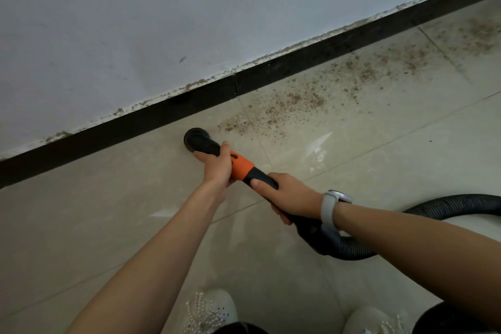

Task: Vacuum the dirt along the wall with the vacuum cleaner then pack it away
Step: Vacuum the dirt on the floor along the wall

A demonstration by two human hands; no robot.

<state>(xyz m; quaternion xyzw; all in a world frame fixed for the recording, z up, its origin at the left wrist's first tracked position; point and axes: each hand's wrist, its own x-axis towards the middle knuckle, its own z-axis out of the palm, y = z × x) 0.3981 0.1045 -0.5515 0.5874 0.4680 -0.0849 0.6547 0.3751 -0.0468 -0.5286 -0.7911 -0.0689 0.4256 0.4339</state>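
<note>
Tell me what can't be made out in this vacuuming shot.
Head view:
- Ribbed black hose: cut off by the right edge, so the vacuum body is unseen.
- Round black nozzle: its opening faces the floor, hidden.
- Orange-and-black handle: partly covered by left hand and right hand.

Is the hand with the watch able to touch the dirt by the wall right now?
Probably not yet: the right hand grips the vacuum handle back from the dirt. Nothing blocks the floor between.
</note>
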